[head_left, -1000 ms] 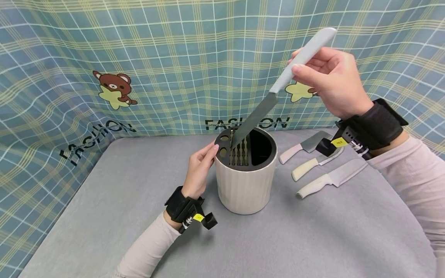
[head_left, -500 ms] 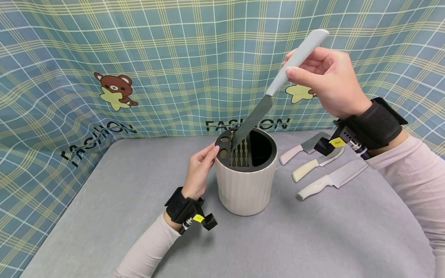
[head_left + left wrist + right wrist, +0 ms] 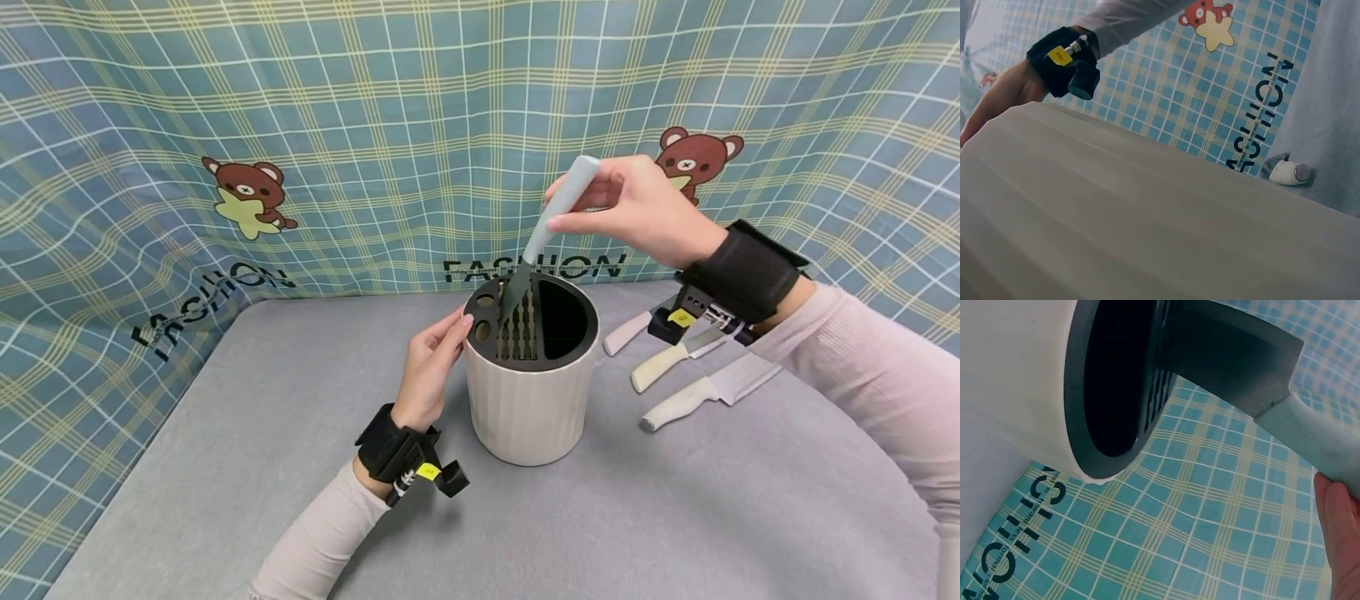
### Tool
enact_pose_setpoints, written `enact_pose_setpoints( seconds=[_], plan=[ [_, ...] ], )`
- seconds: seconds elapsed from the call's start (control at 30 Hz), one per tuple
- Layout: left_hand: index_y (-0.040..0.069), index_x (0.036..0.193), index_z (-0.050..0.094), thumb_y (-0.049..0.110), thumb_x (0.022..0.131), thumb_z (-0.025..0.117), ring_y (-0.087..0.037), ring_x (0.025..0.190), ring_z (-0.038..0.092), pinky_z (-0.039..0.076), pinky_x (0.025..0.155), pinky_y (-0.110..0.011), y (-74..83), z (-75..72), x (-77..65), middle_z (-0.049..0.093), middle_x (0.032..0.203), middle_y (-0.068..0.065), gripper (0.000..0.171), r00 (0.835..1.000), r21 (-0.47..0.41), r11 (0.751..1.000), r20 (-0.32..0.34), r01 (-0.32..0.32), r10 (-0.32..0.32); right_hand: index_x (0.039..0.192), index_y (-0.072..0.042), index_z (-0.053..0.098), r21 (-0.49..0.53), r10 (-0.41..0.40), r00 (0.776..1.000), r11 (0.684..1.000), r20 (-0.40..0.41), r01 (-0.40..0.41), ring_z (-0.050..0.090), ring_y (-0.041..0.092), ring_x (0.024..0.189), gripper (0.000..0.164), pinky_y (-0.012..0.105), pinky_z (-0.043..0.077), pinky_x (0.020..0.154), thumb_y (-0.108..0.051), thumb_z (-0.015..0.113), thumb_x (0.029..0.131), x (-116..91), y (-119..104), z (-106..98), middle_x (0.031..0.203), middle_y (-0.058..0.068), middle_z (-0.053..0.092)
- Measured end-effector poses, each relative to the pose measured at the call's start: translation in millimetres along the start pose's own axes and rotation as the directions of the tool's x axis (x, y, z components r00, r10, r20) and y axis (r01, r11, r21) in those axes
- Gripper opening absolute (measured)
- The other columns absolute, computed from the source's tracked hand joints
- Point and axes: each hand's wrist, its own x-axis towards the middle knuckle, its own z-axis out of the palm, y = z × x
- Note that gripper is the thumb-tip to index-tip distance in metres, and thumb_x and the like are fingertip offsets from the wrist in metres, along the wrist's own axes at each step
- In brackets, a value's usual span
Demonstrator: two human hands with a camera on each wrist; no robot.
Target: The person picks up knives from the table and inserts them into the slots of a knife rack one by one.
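My right hand (image 3: 637, 208) pinches the pale blue-grey handle of a kitchen knife (image 3: 558, 208) between thumb and fingers. Its dark blade slants down into a slot of the black lid on a white ribbed knife holder (image 3: 527, 417). In the right wrist view the broad part of the blade (image 3: 1235, 356) still shows above the slots, with the handle tilted away. At the holder's left rim my left hand (image 3: 431, 367) rests, thumb on the lid's edge. The left wrist view is mostly filled by the holder's wall (image 3: 1147, 212).
Right of the holder, several knives lie on the grey cloth: one with a pink handle (image 3: 626, 333), one cream-handled (image 3: 658, 368), and a white-handled cleaver (image 3: 678, 403). The right wrist strap overlaps part of them. A plaid curtain (image 3: 375, 150) hangs behind the table (image 3: 225, 467).
My right hand has moved down and left, pushing the knife's blade deeper into the slot. The left hand and the holder have stayed in place.
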Motion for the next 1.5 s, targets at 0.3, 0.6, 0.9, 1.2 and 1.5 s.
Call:
enact_pose_setpoints(
  seconds=[0.3,0.6,0.9,1.2,1.5],
  plan=[
    [-0.001,0.143,0.045,0.021,0.100,0.054,-0.020,0.139,0.039,0.035,0.117,-0.031,-0.4,0.0,1.0,0.044,0.149,-0.011,0.049,1.000,0.001,1.000,-0.008,0.008,-0.008,0.109,-0.002,0.069,-0.058,0.018,0.991,0.998,0.136,-0.010,0.070,0.013,0.089,0.026,0.028,0.057,0.085,-0.012,0.076,0.085,14.0,-0.8,5.8,0.092,0.004,0.073],
    [-0.002,0.143,0.045,0.021,0.100,0.054,-0.022,0.140,0.039,0.035,0.117,-0.034,-2.0,0.8,2.3,0.043,0.149,-0.013,0.049,1.000,0.002,1.000,-0.004,0.003,-0.003,0.102,-0.002,0.071,-0.131,0.054,0.975,0.991,0.215,-0.026,0.071,0.013,0.083,0.022,0.026,0.058,0.080,-0.010,0.077,0.083,24.1,-0.3,12.4,0.093,0.007,0.073],
    [-0.002,0.143,0.044,0.020,0.100,0.054,-0.022,0.139,0.039,0.035,0.117,-0.034,-2.1,1.7,1.8,0.043,0.149,-0.014,0.049,1.000,0.000,1.000,-0.011,0.003,-0.003,0.097,0.000,0.072,-0.142,0.031,0.953,0.990,0.301,0.013,0.070,0.014,0.079,0.019,0.026,0.058,0.077,-0.006,0.078,0.080,34.2,5.9,24.4,0.087,0.008,0.073],
    [-0.002,0.142,0.045,0.020,0.100,0.054,-0.022,0.139,0.040,0.036,0.117,-0.034,-2.9,2.9,3.1,0.043,0.149,-0.014,0.049,1.000,0.014,1.000,-0.014,0.001,-0.001,0.090,-0.004,0.074,-0.202,0.024,0.944,0.978,0.328,0.045,0.070,0.014,0.079,0.013,0.025,0.057,0.074,-0.009,0.079,0.080,40.1,5.1,30.0,0.083,0.007,0.073],
    [-0.001,0.142,0.046,0.022,0.100,0.054,-0.020,0.139,0.040,0.035,0.118,-0.035,0.7,4.4,4.1,0.044,0.149,-0.012,0.048,0.999,0.017,0.999,-0.029,0.031,-0.030,0.092,-0.003,0.072,-0.322,0.026,0.934,0.942,0.357,0.096,0.071,0.017,0.080,0.018,0.031,0.059,0.076,-0.011,0.080,0.079,46.9,-9.7,41.0,0.086,0.009,0.074]
  ],
)
